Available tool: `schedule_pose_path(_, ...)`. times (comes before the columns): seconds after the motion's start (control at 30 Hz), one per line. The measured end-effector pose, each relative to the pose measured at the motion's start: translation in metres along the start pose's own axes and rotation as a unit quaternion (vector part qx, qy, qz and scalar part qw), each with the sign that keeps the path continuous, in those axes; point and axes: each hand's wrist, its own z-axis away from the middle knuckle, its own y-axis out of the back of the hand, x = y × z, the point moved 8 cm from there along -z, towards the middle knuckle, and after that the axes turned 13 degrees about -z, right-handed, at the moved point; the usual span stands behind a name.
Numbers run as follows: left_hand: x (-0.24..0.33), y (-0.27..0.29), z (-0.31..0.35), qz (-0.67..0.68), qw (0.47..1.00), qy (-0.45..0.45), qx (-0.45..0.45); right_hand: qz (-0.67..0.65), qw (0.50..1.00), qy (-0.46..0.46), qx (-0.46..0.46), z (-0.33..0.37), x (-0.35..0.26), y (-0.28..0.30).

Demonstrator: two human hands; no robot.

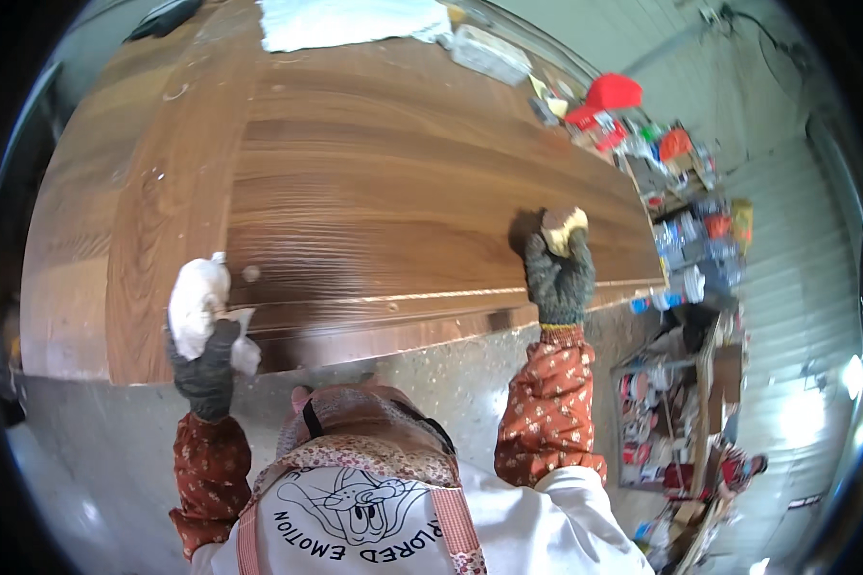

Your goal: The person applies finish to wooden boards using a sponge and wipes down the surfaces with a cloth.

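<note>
A large brown wood-grain panel (384, 144) lies flat before me, with a narrow strip (393, 309) along its near edge. My left hand (204, 372), in a dark grey glove, is closed around a crumpled white rag (199, 299) at the panel's near left part; a loose end hangs beside the fingers. Toward the right end, my right hand (559, 283), gloved the same way, grips a small yellowish sponge (566, 228) with a brownish patch. The sponge is at the panel's surface; its underside is hidden.
A white cloth (350, 23) and a pale block (490, 55) lie at the far edge. Beyond the right end stand a red cap (612, 93), bottles (681, 233) and other clutter. A shelf (657, 422) with cans stands right; a person (734, 471) is farther off.
</note>
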Motion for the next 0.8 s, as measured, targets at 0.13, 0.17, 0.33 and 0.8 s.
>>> schedule_pose_path(0.13,0.012,0.013,-0.014,-0.081,0.995,-0.029,0.049,-0.009,1.0,-0.015,0.009,-0.001,0.006,0.007)
schedule_pose_path(0.17,0.004,0.027,-0.019,-0.155,0.986,0.004,0.06,-0.03,0.999,-0.036,0.009,0.0,0.009,0.007)
schedule_pose_path(0.33,0.049,0.034,-0.024,-0.206,0.966,-0.048,0.149,0.021,1.0,-0.008,0.021,0.017,-0.016,0.037)
schedule_pose_path(0.8,-0.105,0.141,-0.023,-0.237,0.926,-0.183,0.231,0.312,0.869,0.344,0.172,0.041,-0.261,0.204)
